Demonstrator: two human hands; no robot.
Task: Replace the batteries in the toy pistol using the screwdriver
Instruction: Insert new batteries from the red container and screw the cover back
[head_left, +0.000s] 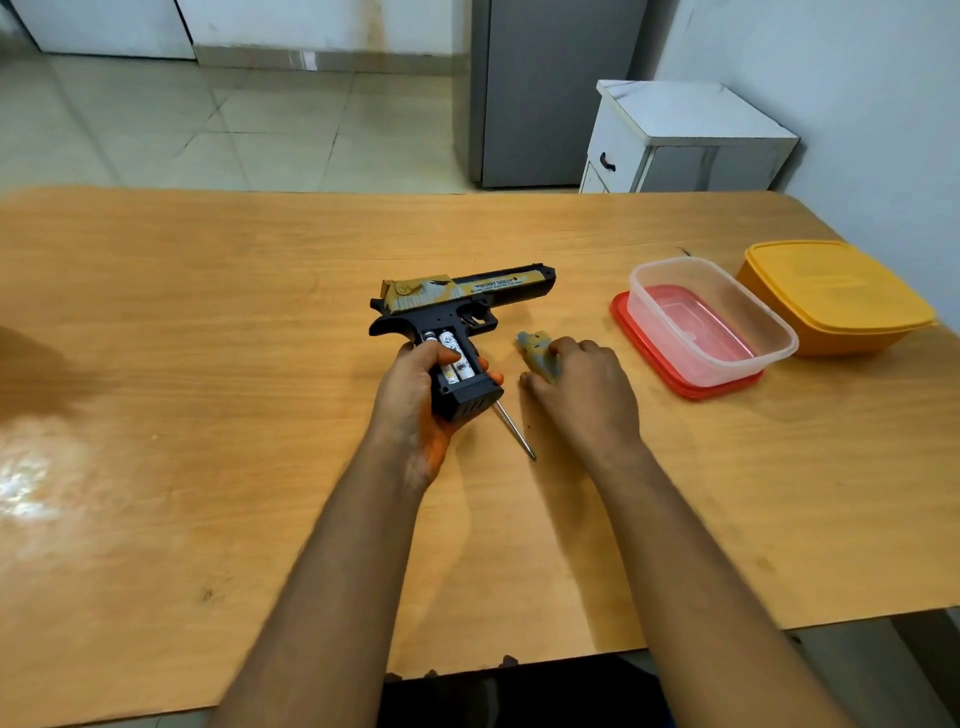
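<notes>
A black and tan toy pistol (462, 299) lies on its side on the wooden table (208, 364), barrel pointing right. Its grip compartment is uncovered and shows two white batteries (451, 356) side by side. My left hand (415, 395) is wrapped around the grip. A screwdriver (515, 431) lies just right of the grip; only its metal shaft shows, tip toward me. My right hand (582, 395) rests on the table with its fingers on the grey-tan battery cover (537, 356), which lies right of the pistol.
A clear plastic tub (711, 322) sits on a red lid at the right, with an orange lidded tub (836, 296) beyond it near the table's right edge. A white cabinet (685, 140) and a grey fridge stand behind the table.
</notes>
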